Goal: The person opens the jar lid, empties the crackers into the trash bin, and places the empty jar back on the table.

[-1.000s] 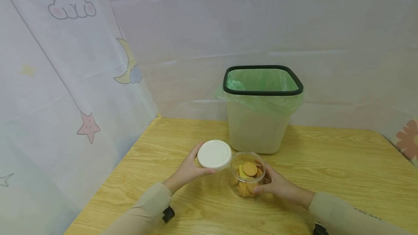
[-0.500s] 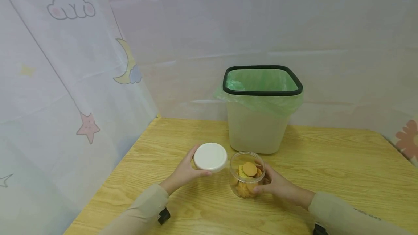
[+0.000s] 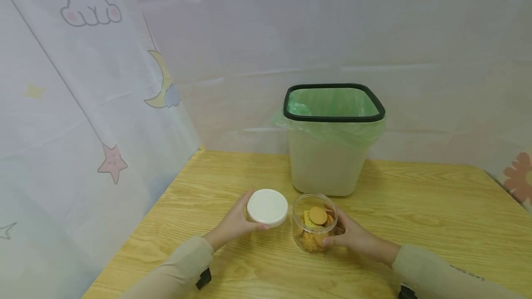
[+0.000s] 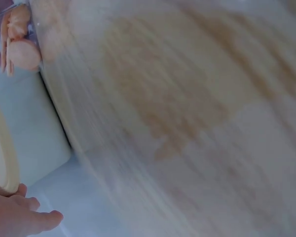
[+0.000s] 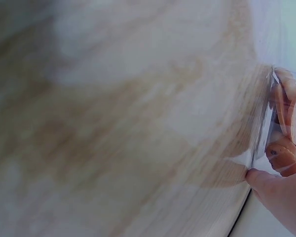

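Note:
In the head view a round white lid (image 3: 267, 207) is held by its edge in my left hand (image 3: 234, 223), thumb on the near side and fingers behind. To its right stands a clear jar (image 3: 314, 197), open at the top, with several cookies (image 3: 317, 216) inside. My right hand (image 3: 351, 234) grips the jar's right side, its thumb in front. At the left edge of the left wrist view, the lid (image 4: 10, 163) shows above my fingertips (image 4: 49, 220). The right wrist view has my thumb (image 5: 266, 182) against the jar wall beside the cookies (image 5: 286, 155).
Behind the jar stands a white bin (image 3: 326, 165) with a black rim and a green liner bag (image 3: 353, 133). A wooden table (image 3: 420, 206) bears everything. A printed cloth (image 3: 249, 36) hangs along the back and left side.
My left hand has carried the lid a little left and down, away from the jar, toward the tabletop. The right hand and the jar stay in place.

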A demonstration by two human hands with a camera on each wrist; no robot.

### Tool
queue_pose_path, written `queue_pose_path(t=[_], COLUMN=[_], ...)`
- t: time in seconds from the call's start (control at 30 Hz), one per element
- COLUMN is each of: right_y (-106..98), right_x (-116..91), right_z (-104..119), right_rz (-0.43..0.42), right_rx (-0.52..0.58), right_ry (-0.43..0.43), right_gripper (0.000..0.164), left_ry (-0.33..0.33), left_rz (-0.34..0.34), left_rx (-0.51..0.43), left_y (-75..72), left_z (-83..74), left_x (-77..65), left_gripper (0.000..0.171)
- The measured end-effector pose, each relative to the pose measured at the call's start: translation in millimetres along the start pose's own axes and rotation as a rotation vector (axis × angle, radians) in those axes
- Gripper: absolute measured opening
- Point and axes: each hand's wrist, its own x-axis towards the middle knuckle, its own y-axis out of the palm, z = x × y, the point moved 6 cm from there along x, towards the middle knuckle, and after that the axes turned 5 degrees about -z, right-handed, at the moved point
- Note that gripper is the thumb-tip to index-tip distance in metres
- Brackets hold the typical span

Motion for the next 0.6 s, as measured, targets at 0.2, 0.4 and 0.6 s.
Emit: queue_pose_path(t=[0.2, 0.4, 0.6], right_y=[0.5, 0.9, 1.3], right_x=[-0.8, -0.8, -0.4], right_z=[1.1, 0.9, 1.4], right_rz=[0.002, 0.006, 0.009], right_rx=[0.002, 0.005, 0.026], right_ry=[-0.009, -0.009, 0.001], right_gripper=[0.098, 0.099, 0.099], left_ry=[0.004, 0.01, 0.02], left_rz=[0.007, 0.016, 0.032], left_rx=[0.019, 0.02, 0.033], left_y=[2.1, 2.3, 2.9], left_z=[3.2, 4.6, 5.4], left_x=[-1.8, -2.2, -2.5], left_gripper=[0.11, 0.112, 0.111])
